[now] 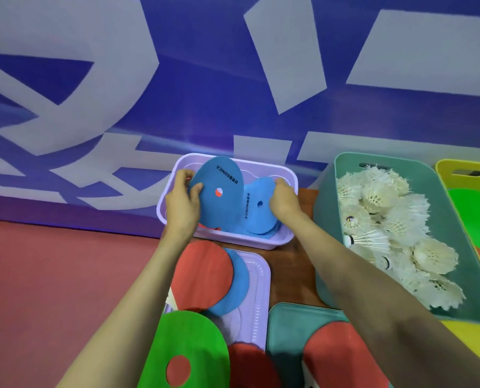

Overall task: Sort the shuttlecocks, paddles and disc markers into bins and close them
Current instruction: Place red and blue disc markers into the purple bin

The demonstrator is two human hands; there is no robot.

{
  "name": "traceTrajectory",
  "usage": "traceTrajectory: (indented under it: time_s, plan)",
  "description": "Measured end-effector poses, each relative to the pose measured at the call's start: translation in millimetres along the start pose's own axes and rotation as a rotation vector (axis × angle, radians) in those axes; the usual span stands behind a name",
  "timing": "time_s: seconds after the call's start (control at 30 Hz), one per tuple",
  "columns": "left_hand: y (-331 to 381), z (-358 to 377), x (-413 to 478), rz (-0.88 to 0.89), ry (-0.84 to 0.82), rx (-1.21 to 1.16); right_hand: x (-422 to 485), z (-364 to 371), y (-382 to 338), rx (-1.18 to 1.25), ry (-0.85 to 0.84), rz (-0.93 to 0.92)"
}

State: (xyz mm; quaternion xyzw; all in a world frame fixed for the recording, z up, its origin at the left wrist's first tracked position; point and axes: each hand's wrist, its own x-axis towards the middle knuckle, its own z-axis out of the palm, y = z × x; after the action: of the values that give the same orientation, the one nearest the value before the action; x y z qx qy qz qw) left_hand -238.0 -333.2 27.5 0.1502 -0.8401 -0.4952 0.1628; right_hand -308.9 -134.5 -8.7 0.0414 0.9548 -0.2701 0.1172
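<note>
**Figure.** We see the left hand point(181, 204) curled round the edge of a large flat blue foam disc marker point(219, 191). The thumb lies on its face and the fingers are behind it, so the disc stands tilted inside the shallow lilac plastic bin point(227, 242). The right hand point(285, 200) grips the upper edge of a second blue disc marker point(258, 211), which leans on more blue discs stacked below these fingers. To the right of the right-hand fingers stands the teal plastic bin point(457, 228), heaped with white feather shuttlecocks point(384, 214), and a yellow bin point(446, 166) stands beyond it. Nearer us than the left-hand fingers, a lilac lid point(260, 275) bears a red disc point(202, 275) overlapping a blue disc point(241, 287). Nearer still lie a green disc point(188, 340) and a teal lid point(286, 331).
</note>
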Motion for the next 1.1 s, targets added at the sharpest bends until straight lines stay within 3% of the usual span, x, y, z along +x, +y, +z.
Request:
traceTrajectory:
  time_s: [0.07, 0.23, 0.3, 0.47, 0.6, 0.67, 0.93, 1.1]
  plan:
    - [-7, 11, 10, 0.009, -0.021, 0.008, 7, -1, 1, -0.093, 0.069, -0.085]
    - [-18, 36, 25, -0.015, -0.224, -0.113, 14, -13, -5, 0.320, -0.019, -0.203]
    - [-19, 46, 25, -0.035, -0.291, -0.173, 16, -23, -2, 0.236, -0.067, -0.225]
    - [-27, 77, 37, -0.213, -0.375, -0.181, 23, -45, 8, 0.037, 0.027, -0.256]
    - [-31, 98, 44, -0.407, -0.543, 0.096, 29, -45, 11, -0.086, -0.032, -0.194]
    - [-30, 106, 40, -0.466, -0.602, 0.126, 32, -39, 12, -0.103, -0.071, -0.159]
    - [-44, 123, 46, -0.640, -0.582, 0.134, 36, -27, 18, -0.137, -0.090, -0.138]
    - [-49, 124, 49, -0.646, -0.583, 0.051, 37, -27, 18, -0.122, -0.090, -0.135]
